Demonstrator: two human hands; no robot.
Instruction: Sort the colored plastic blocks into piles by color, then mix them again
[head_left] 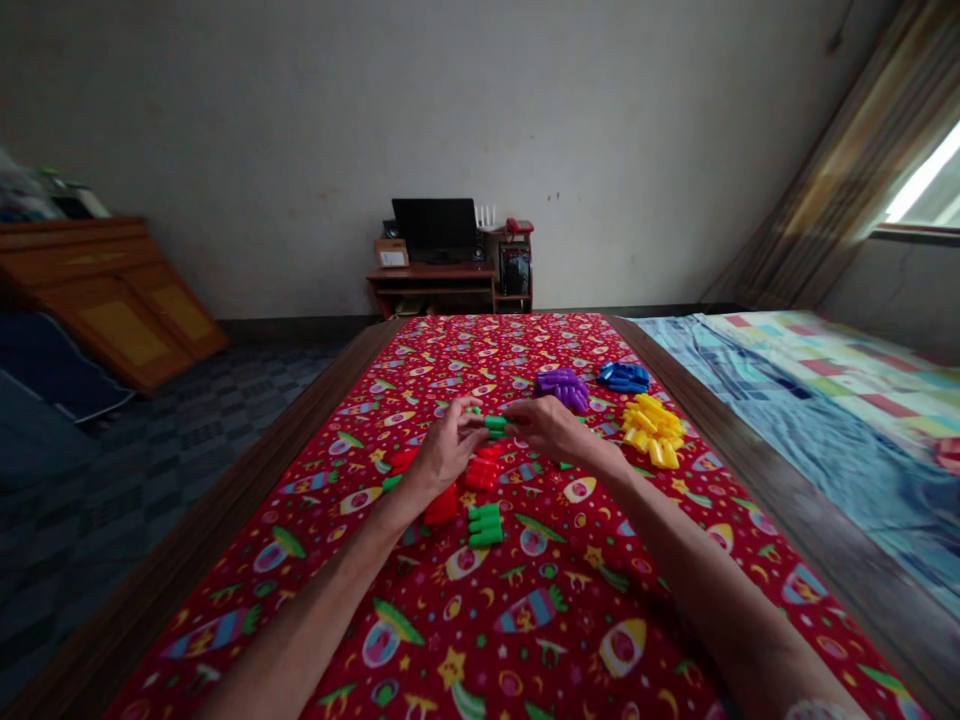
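Left hand (453,442) and right hand (553,425) pinch green piece (495,425) from opposite sides over middle of surface (251,480), likely for steadiness; yellow heap (652,432), purple heap (562,388) lie right, apparently grouped by colour

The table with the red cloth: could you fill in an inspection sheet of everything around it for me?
Surface: red cloth printed with rockets and stars, over a dark wooden table.
Job's things: a green piece between the hands; red pieces and a loose green piece nearby.
Clutter: purple pile, blue pile and yellow pile toward the right.
Grip: left hand and right hand hold the green piece together.
Cables: nothing seen on the cloth.
Surroundings: monitor on a desk, wooden cabinet, curtain.
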